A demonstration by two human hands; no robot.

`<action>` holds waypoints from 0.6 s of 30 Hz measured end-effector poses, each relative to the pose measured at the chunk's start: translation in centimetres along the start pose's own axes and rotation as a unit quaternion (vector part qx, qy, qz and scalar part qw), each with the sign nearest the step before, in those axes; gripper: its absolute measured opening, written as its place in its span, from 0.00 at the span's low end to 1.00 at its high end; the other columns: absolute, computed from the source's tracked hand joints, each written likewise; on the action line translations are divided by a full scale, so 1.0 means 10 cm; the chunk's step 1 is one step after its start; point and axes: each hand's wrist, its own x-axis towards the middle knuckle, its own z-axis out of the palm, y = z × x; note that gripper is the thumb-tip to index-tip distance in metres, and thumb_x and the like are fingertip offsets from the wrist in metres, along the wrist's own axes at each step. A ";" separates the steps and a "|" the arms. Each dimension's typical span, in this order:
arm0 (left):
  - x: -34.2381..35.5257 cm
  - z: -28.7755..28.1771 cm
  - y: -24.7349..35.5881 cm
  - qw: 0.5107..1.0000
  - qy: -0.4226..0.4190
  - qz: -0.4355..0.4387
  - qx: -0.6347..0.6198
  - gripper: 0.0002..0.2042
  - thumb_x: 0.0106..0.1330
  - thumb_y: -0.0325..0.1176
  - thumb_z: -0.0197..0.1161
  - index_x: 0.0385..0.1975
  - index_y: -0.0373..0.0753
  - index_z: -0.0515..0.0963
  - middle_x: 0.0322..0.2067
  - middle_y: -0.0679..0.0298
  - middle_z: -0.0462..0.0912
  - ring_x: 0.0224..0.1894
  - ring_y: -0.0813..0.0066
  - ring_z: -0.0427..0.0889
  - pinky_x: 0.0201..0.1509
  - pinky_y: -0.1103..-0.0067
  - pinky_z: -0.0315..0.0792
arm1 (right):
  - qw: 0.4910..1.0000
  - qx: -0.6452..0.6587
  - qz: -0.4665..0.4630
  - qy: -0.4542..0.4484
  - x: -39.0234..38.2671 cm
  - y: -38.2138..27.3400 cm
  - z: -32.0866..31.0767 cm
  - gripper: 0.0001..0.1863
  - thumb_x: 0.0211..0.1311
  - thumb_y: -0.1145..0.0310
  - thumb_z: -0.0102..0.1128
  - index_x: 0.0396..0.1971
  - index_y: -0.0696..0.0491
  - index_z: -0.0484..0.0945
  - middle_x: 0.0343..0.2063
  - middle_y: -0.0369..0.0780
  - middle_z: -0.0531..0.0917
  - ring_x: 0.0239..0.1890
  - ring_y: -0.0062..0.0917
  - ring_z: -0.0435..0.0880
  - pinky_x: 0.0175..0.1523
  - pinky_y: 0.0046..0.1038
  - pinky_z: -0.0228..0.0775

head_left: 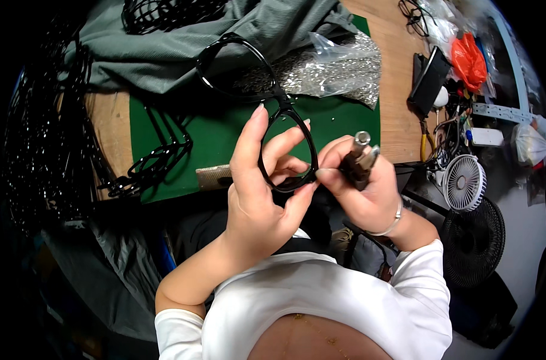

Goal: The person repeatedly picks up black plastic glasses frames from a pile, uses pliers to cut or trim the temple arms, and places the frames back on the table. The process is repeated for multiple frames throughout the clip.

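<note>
A black glasses frame is held up on edge above the green mat. My left hand grips its lower rim, with fingers passing through the near lens opening. My right hand is closed round a dark tool with a round metal socket end and a pointed metal tip beside it. The thumb and forefinger of that hand pinch together at the frame's lower right corner. Whatever small part may lie between them is too small to make out.
A clear bag of small silvery pieces lies on the mat beside grey-green cloth. Many glossy black frames pile up at the left. Right of the mat are a black phone, yellow-handled pliers and a small white fan.
</note>
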 end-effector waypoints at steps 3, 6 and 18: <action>0.03 0.09 0.01 0.999 0.012 0.010 0.040 0.42 0.49 0.15 0.59 0.61 0.38 0.39 0.52 0.52 0.67 0.40 0.79 0.73 0.45 0.85 0.70 | 0.998 0.044 0.032 0.018 -0.05 0.04 0.01 0.06 0.52 0.75 0.59 0.27 0.58 0.70 0.22 0.36 0.73 0.24 0.17 0.71 0.29 0.20 0.64; 0.04 0.13 -0.04 0.999 0.023 0.025 0.042 0.42 0.49 0.15 0.58 0.61 0.38 0.39 0.52 0.53 0.67 0.41 0.78 0.73 0.46 0.84 0.70 | 0.975 0.182 0.120 0.035 -0.05 0.02 0.06 0.07 0.55 0.71 0.58 0.29 0.57 0.70 0.24 0.33 0.73 0.27 0.13 0.70 0.33 0.18 0.64; 0.06 -0.10 0.12 0.997 -0.017 -0.051 -0.053 0.40 0.51 0.15 0.57 0.61 0.40 0.39 0.53 0.51 0.66 0.47 0.75 0.72 0.50 0.80 0.71 | 0.958 0.227 0.158 -0.077 0.08 -0.15 0.08 0.09 0.59 0.67 0.55 0.33 0.57 0.70 0.28 0.31 0.73 0.31 0.11 0.69 0.38 0.16 0.63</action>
